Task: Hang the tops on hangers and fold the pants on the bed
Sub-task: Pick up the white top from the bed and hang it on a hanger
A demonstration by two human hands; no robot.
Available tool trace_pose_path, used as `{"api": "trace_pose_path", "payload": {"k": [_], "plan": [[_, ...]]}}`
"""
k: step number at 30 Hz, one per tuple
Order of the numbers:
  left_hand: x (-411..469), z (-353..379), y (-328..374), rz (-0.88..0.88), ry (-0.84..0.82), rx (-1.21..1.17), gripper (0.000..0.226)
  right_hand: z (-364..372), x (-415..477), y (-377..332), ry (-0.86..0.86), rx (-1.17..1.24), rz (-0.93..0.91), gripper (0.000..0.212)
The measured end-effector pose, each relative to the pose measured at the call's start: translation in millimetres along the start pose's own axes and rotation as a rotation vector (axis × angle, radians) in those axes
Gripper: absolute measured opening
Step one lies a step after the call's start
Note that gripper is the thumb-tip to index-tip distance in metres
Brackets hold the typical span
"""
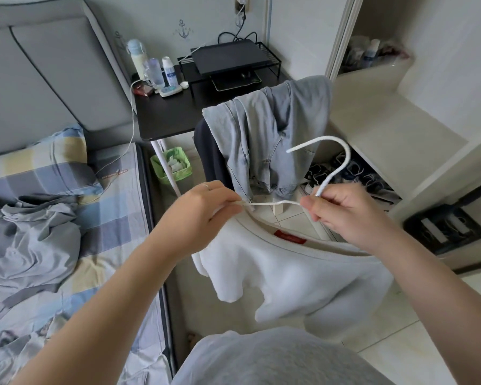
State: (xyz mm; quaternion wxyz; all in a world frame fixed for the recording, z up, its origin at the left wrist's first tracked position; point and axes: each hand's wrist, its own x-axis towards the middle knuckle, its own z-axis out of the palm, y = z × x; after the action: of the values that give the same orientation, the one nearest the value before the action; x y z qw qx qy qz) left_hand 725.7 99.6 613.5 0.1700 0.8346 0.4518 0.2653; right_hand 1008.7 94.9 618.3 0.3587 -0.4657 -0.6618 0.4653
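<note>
Left hand (203, 215) pinches the white hanger (331, 173) arm at the collar of the white top (289, 276); right hand (345, 215) grips the hanger below its hook. Top hangs between both hands, over the floor beside the bed (109, 218). Jeans (264, 140) draped over chair behind.

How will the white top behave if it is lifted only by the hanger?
Probably floppy: the white top sags in loose folds below the thin hanger. Likely light, as the left hand and right hand hold it up by finger grips alone. It might slip off, since the wire shows bare above the collar.
</note>
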Motion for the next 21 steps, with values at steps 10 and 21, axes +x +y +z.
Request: {"api": "trace_pose_path", "payload": {"k": [10, 21], "plan": [[3, -4, -9, -0.079, 0.207, -0.047, 0.012, -37, -4, 22, -0.049, -0.150, 0.111, 0.028], [-1, -32, -32, -0.137, 0.207, 0.093, 0.010, -67, -23, 90, 0.301, -0.440, 0.333, 0.017]]}}
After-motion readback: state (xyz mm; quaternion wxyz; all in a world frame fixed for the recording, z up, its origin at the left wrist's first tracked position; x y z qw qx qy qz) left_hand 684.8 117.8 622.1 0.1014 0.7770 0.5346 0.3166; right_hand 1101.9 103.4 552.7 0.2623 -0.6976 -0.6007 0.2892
